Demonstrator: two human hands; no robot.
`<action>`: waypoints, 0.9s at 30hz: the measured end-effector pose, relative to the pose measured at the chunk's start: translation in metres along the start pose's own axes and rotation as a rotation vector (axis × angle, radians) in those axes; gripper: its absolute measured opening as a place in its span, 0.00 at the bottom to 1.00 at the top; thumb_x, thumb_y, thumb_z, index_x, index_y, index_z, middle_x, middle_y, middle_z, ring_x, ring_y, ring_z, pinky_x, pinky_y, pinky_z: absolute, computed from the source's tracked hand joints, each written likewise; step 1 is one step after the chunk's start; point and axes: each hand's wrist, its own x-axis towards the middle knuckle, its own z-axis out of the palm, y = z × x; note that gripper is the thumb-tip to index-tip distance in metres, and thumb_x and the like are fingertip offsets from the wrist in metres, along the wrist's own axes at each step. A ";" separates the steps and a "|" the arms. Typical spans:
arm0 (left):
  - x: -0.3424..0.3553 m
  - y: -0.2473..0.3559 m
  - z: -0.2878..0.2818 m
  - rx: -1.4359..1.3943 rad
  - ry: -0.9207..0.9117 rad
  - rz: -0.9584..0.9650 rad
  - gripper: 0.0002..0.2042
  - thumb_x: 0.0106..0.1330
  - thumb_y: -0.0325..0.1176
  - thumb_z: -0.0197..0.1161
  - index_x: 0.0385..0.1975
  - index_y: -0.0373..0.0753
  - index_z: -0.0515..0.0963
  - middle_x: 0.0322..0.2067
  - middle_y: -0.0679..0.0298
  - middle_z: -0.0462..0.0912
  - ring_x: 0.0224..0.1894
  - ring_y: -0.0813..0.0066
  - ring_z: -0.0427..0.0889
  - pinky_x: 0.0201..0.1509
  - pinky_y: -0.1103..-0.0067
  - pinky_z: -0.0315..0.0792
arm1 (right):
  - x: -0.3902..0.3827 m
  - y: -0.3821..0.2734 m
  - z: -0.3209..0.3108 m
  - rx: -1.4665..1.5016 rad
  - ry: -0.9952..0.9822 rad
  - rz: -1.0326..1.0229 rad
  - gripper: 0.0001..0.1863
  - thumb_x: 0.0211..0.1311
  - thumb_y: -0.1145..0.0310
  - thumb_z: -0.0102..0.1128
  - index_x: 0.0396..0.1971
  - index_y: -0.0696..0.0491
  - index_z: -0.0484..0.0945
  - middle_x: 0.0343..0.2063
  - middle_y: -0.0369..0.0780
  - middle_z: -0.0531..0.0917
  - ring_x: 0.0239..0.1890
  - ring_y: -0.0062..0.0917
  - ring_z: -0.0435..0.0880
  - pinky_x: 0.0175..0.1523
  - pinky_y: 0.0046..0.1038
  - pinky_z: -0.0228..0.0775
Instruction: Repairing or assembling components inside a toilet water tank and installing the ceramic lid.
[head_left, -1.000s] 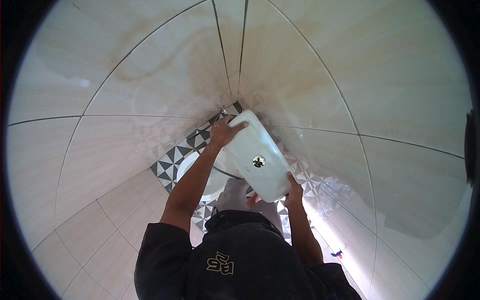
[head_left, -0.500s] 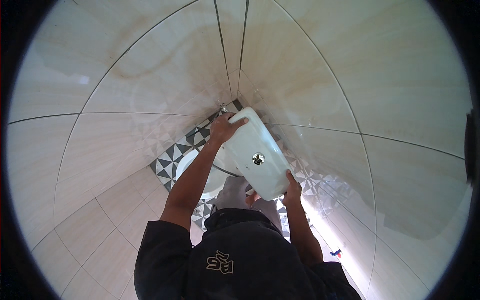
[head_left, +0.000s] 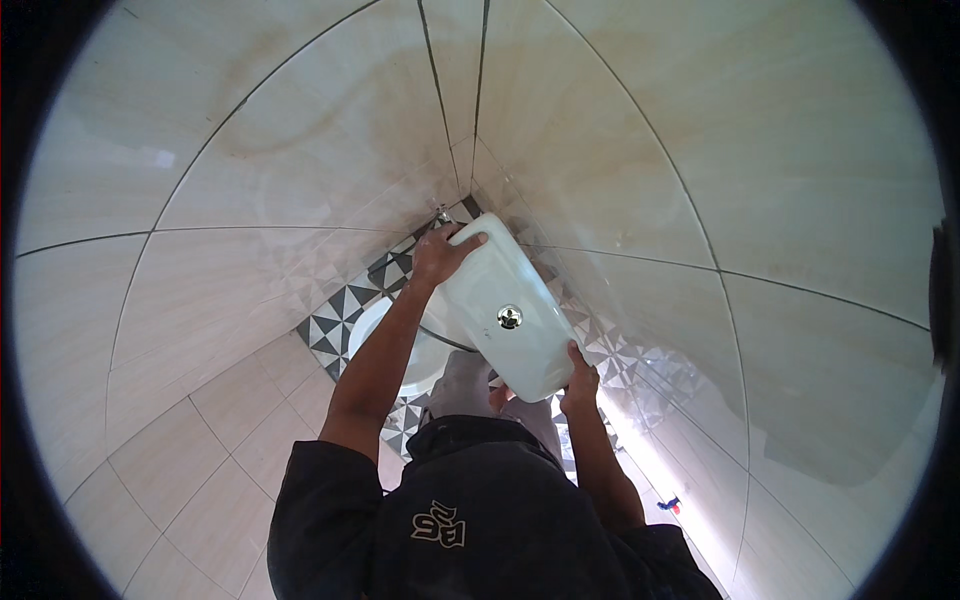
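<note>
A white toilet tank (head_left: 525, 350) with a round chrome flush button (head_left: 510, 317) on its top is held slantwise in front of my body. My left hand (head_left: 441, 257) grips its far left end, thumb over the top edge. My right hand (head_left: 579, 384) holds the near right end, thumb up on the edge and the other fingers hidden at the side. Lower down, to the left, stands a white toilet bowl (head_left: 424, 368), partly covered by my left forearm and the tank. A dark hose (head_left: 447, 341) runs across the bowl.
Tiled walls meet in the corner (head_left: 472, 185) just beyond the tank. A small metal valve (head_left: 443, 213) sits low on the left wall. The floor (head_left: 345, 305) has black and white patterned tiles. A small blue and red object (head_left: 670, 506) lies at the lower right.
The tank and both my hands have shifted very slightly to the left in the picture. My grip on it stays the same.
</note>
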 end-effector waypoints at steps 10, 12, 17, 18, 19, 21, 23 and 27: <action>-0.001 0.013 0.000 0.062 0.034 -0.013 0.37 0.51 0.68 0.70 0.50 0.42 0.85 0.43 0.56 0.89 0.46 0.60 0.87 0.55 0.68 0.77 | 0.013 0.012 -0.001 0.008 0.115 0.021 0.39 0.57 0.49 0.74 0.58 0.65 0.73 0.51 0.47 0.80 0.52 0.39 0.82 0.57 0.43 0.74; -0.003 0.016 -0.001 0.072 0.021 0.004 0.37 0.50 0.68 0.70 0.51 0.42 0.84 0.43 0.56 0.88 0.47 0.61 0.87 0.55 0.68 0.77 | 0.016 0.015 -0.004 0.001 0.080 -0.007 0.40 0.57 0.49 0.74 0.58 0.65 0.72 0.51 0.47 0.80 0.52 0.38 0.82 0.57 0.43 0.74; -0.006 0.019 -0.001 0.055 0.047 0.008 0.34 0.52 0.65 0.71 0.47 0.40 0.85 0.40 0.55 0.89 0.42 0.61 0.88 0.51 0.67 0.78 | 0.018 0.016 -0.003 0.033 0.102 0.000 0.40 0.57 0.50 0.74 0.59 0.66 0.71 0.51 0.47 0.80 0.52 0.38 0.82 0.57 0.43 0.74; -0.005 0.018 -0.002 0.036 0.013 -0.027 0.35 0.51 0.66 0.71 0.49 0.41 0.85 0.42 0.56 0.89 0.45 0.62 0.88 0.54 0.68 0.78 | 0.018 0.015 -0.004 0.034 0.076 -0.012 0.40 0.58 0.50 0.74 0.58 0.66 0.70 0.51 0.48 0.80 0.51 0.38 0.82 0.57 0.42 0.75; -0.005 0.018 -0.001 0.034 0.013 -0.028 0.35 0.51 0.66 0.71 0.49 0.41 0.85 0.42 0.56 0.89 0.45 0.62 0.88 0.54 0.68 0.78 | 0.020 0.017 -0.006 0.031 0.076 -0.013 0.40 0.58 0.50 0.74 0.58 0.66 0.70 0.51 0.48 0.80 0.51 0.38 0.82 0.57 0.42 0.75; -0.005 0.019 0.005 0.067 0.078 0.017 0.33 0.54 0.64 0.71 0.45 0.37 0.85 0.36 0.55 0.89 0.39 0.61 0.89 0.46 0.67 0.80 | 0.025 0.020 -0.011 0.005 0.128 -0.001 0.39 0.58 0.51 0.74 0.58 0.67 0.70 0.50 0.47 0.80 0.50 0.37 0.83 0.56 0.40 0.76; -0.006 0.018 0.002 0.035 0.074 0.002 0.33 0.55 0.63 0.71 0.45 0.37 0.86 0.36 0.55 0.89 0.38 0.61 0.89 0.46 0.67 0.80 | 0.023 0.018 -0.011 0.002 0.075 -0.028 0.39 0.58 0.52 0.74 0.58 0.67 0.70 0.50 0.47 0.81 0.49 0.36 0.83 0.55 0.39 0.76; -0.005 0.018 0.002 -0.041 0.042 -0.007 0.33 0.52 0.63 0.72 0.45 0.38 0.87 0.36 0.53 0.89 0.40 0.60 0.89 0.49 0.68 0.79 | 0.024 0.018 -0.018 -0.095 0.066 -0.064 0.40 0.59 0.50 0.73 0.59 0.65 0.68 0.52 0.48 0.79 0.54 0.36 0.81 0.59 0.41 0.74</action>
